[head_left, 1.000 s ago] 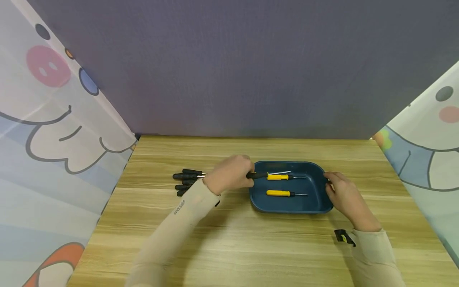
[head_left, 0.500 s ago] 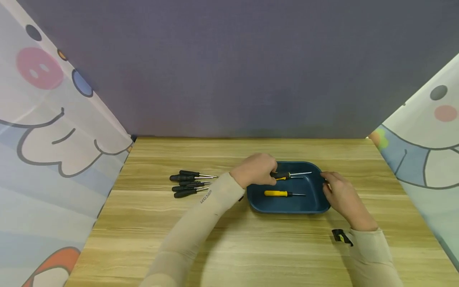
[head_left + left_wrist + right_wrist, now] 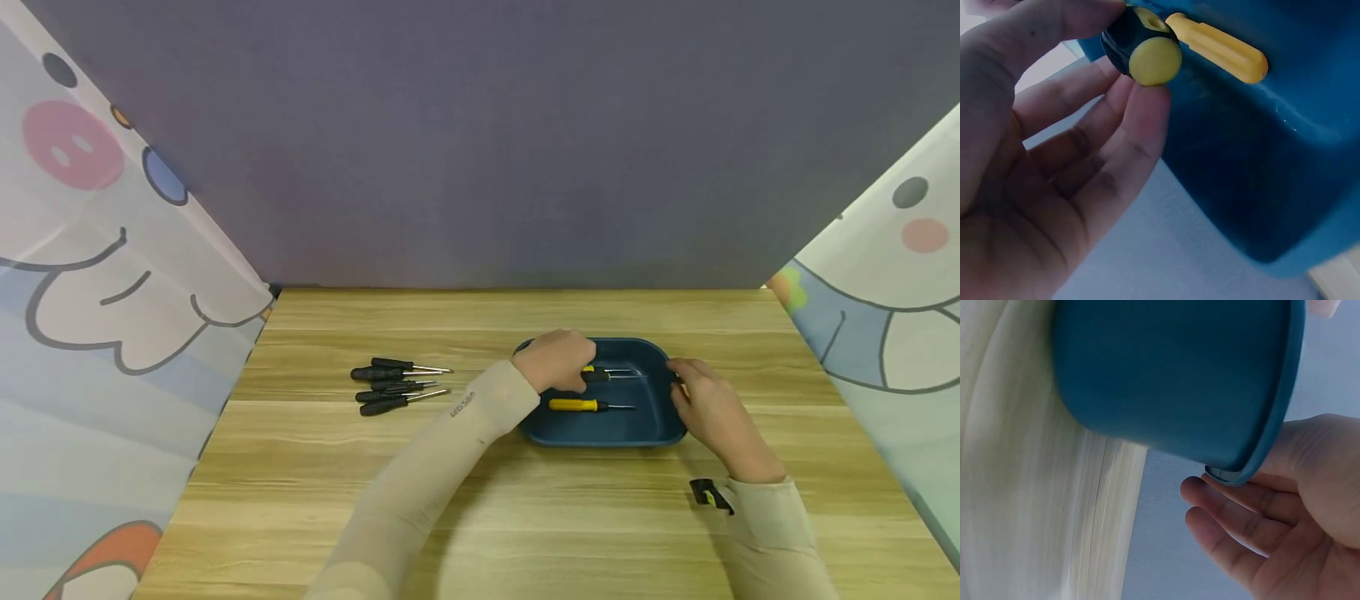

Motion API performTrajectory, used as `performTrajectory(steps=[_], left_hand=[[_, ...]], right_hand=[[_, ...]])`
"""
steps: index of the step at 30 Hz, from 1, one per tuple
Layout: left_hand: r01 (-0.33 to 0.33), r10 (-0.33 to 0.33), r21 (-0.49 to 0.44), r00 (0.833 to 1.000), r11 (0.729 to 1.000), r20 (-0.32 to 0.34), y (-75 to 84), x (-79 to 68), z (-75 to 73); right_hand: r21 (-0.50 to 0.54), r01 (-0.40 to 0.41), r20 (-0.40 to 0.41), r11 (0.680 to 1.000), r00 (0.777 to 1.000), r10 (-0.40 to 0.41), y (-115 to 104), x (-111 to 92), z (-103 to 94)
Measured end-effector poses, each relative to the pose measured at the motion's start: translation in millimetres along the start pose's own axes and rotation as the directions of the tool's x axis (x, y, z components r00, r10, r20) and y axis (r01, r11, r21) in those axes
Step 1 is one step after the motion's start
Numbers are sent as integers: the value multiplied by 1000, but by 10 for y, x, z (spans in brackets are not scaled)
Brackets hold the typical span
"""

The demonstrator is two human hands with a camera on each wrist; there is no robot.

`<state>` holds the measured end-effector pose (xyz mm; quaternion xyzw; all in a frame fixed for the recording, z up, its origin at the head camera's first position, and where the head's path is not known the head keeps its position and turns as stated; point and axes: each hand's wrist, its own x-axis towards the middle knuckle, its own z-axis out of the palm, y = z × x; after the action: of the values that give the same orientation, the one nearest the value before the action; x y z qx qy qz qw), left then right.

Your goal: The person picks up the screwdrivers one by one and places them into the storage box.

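Observation:
In the head view, my left hand [image 3: 553, 361] reaches into the blue tray [image 3: 603, 443]. Thumb and fingers pinch the handle of a black-and-yellow screwdriver [image 3: 1147, 53], its shaft pointing right in the head view. That screwdriver is low in the tray; whether it touches the bottom I cannot tell. A yellow-handled screwdriver [image 3: 574, 405] lies in the tray's nearer half. Another yellow one, farther back, is mostly covered by the hand and held screwdriver. My right hand [image 3: 708, 408] grips the tray's right end, with some fingers below the rim [image 3: 1272, 440] in the right wrist view.
Left of the tray, several black-handled screwdrivers [image 3: 386, 387] lie bunched on the wooden table [image 3: 585, 525], shafts pointing right. A grey panel [image 3: 517, 150] rises behind the table. Cartoon-printed curtains [image 3: 82, 292] hang at both sides.
My left hand has carried the screwdriver rightward and down into the tray, uncovering the black-handled screwdrivers on the table. My right hand has kept its grip on the tray's end.

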<state>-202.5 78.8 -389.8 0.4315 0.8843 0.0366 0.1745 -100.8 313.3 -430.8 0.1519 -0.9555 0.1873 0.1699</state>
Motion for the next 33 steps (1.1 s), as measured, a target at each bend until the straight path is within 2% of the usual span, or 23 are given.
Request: performTrajectory(steps=[6, 13, 22, 27, 30, 33], left_hand=[[59, -62, 81, 998, 995, 31, 69, 44, 28], [119, -123, 85, 991, 989, 48, 100, 42, 41], [122, -124, 62, 992, 991, 24, 84, 11, 43], [141, -142, 52, 990, 989, 12, 35, -88, 25], [120, -119, 78, 993, 990, -21, -1, -189, 12], [102, -98, 65, 993, 993, -63, -33, -320, -19]], right_hand=[[8, 5, -6, 1000, 1000, -4, -5, -8, -7], [15, -1, 1, 1000, 1000, 1, -10, -10, -16], [12, -17, 17, 1000, 1000, 17, -7, -7, -15], [11, -9, 12, 1000, 1000, 9, -5, -11, -7], [12, -3, 12, 1000, 1000, 3, 1, -12, -4], [13, -1, 12, 1000, 1000, 1, 8, -9, -1]])
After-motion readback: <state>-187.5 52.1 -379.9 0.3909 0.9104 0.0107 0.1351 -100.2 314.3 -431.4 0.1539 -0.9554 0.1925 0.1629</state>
